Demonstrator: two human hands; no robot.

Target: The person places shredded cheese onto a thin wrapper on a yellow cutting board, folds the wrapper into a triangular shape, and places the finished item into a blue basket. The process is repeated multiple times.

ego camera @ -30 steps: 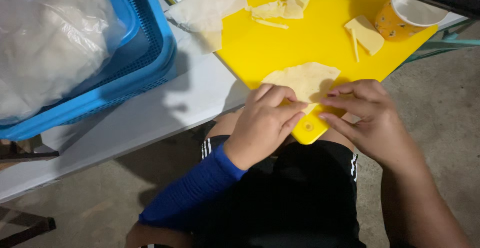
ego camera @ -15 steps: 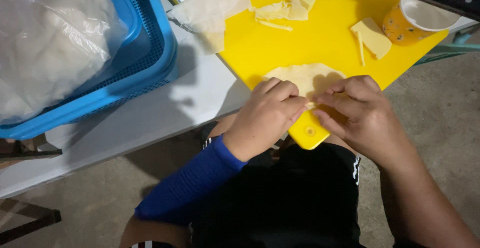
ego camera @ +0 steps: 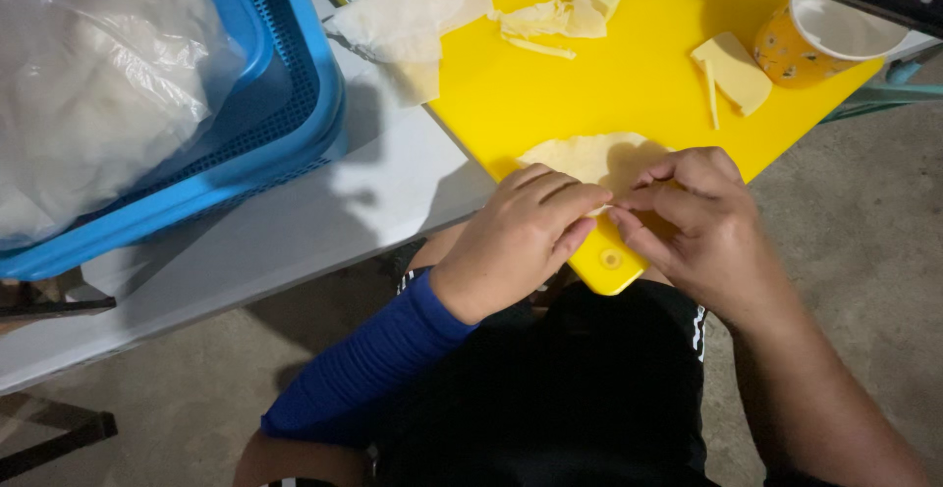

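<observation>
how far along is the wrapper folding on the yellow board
Done: nothing finished shows. In hand: left hand and right hand pinch the near edge of a round dough wrapper on the yellow cutting board. Left: cheese pieces and torn wrapper scraps lie unused.

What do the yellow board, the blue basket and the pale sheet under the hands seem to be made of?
The yellow cutting board looks like smooth, matte plastic: even colour, rounded corner with a moulded hanging hole. The blue basket also appears to be plastic, with a fine moulded mesh wall and a glossy rim. The pale sheet seems to be soft dough or a wrapper: thin, cream and slightly floury, though I cannot be sure.
</observation>
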